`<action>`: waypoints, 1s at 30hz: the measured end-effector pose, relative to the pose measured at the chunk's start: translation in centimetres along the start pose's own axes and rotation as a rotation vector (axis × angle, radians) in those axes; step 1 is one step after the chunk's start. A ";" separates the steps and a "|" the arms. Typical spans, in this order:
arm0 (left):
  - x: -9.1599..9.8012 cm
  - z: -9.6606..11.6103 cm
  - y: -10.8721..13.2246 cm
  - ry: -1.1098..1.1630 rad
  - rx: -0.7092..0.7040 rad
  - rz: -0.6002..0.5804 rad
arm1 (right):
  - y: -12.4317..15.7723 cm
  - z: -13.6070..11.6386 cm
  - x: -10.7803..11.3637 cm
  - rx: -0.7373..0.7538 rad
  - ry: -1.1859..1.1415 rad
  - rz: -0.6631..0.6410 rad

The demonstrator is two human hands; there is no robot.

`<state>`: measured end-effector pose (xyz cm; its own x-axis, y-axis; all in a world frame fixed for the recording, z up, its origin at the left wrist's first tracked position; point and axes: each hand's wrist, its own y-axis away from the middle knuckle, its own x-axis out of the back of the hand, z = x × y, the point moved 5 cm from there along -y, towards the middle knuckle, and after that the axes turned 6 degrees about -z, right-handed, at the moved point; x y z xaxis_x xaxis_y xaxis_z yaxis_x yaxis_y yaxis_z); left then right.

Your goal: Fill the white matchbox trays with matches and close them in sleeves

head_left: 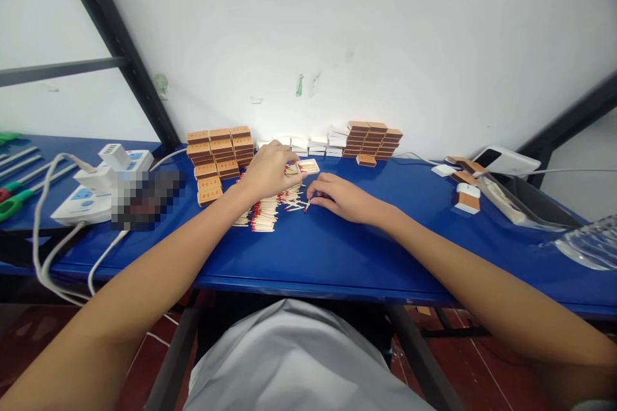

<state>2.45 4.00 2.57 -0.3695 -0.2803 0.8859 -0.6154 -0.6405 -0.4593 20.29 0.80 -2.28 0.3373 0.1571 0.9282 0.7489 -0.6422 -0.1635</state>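
Observation:
My left hand [270, 170] is closed around a small white matchbox tray [309, 166] that has matches lying in it. The tray is tipped a little above the table, just left of my right fingertips. With thumb and fingers pinched, my right hand [344, 198] holds a match [307, 206], its red head pointing down. Beneath and in front of my left hand lies a heap of loose red-headed matches [263, 215], partly hidden by that hand.
Brown matchboxes stand stacked at the left [220, 146] and right [373, 135], with white trays [337, 137] between them by the wall. A power strip [80, 204] with cables lies on the blue table [332, 257] at left. A white device [506, 159] lies at right.

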 end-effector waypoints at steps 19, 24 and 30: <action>-0.8 1.8 0.4 0.078 -0.122 -0.062 | 2.0 0.5 4.2 -0.148 0.216 0.291; -0.7 2.8 0.6 0.161 -0.166 -0.062 | 1.9 -0.2 3.8 -0.117 0.270 0.293; -0.5 1.2 0.2 0.122 -0.052 -0.015 | 1.8 -1.5 3.6 -0.073 0.198 0.341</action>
<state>3.35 3.10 2.13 -0.4397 -0.1796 0.8800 -0.6559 -0.6052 -0.4512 21.99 -0.93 1.30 0.4375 -0.2176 0.8725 0.5678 -0.6855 -0.4557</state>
